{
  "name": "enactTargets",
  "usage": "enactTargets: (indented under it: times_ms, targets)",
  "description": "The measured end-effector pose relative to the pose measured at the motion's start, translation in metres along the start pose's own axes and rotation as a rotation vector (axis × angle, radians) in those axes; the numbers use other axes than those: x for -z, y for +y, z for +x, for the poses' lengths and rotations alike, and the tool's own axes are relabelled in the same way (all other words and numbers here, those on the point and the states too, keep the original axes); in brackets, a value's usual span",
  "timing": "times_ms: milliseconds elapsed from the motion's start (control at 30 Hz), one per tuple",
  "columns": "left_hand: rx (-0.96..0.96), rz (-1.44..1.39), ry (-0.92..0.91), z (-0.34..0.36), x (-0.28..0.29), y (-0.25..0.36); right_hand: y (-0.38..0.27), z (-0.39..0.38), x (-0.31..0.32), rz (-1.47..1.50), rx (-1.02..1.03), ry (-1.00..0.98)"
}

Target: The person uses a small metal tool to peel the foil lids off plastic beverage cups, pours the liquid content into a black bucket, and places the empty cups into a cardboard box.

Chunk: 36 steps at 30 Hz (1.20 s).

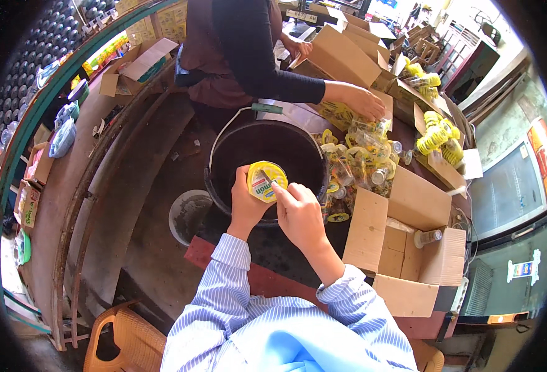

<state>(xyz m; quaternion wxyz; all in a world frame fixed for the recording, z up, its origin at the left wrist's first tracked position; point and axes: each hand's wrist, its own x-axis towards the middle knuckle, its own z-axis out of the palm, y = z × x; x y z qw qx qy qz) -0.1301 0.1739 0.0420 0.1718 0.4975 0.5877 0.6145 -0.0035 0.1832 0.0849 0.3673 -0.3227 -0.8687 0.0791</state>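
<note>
My left hand (pixel 246 199) is closed around a plastic cup with a yellow printed film lid (pixel 260 190), held upright with the lid facing me. The fingers of my right hand (pixel 301 211) are pinched on a small knife; its narrow dark blade (pixel 265 178) lies against the lid. The handle is hidden in my fingers. Both hands are over the near side of a large black bucket (pixel 214 180) with a wire handle and green grip. Its inside is too dark to make out.
Right of the bucket lie many clear cups with yellow lids (pixel 354 158), where a co-worker's hand (pixel 366 102) reaches in. An open cardboard box (pixel 405 294) stands at the right. A grey pail (pixel 189 217) sits left of the bucket, an orange chair (pixel 130 338) at lower left.
</note>
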Motion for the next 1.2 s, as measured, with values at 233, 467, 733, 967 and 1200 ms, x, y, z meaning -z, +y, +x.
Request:
enactTargets:
  times_ms: [233, 467, 733, 967, 1200]
  targets:
    - [0.009, -0.041, -0.009, -0.001, 0.0, -0.004, -0.003, -0.002, 0.002, 0.005, -0.048, -0.075]
    - [0.01, -0.022, 0.003, 0.0, -0.001, -0.004, -0.001, -0.002, 0.008, 0.057, -0.084, -0.085]
    - [-0.15, 0.2, 0.011, 0.004, 0.004, -0.019, 0.012, 0.006, 0.017, 0.376, -0.298, 0.157]
    - [0.06, -0.325, -0.26, 0.005, 0.003, -0.015, 0.03, -0.006, 0.0, 0.777, -0.539, 0.216]
    - [0.101, -0.468, -0.34, 0.003, 0.005, -0.018, 0.032, -0.002, 0.027, 0.065, -0.107, 0.034]
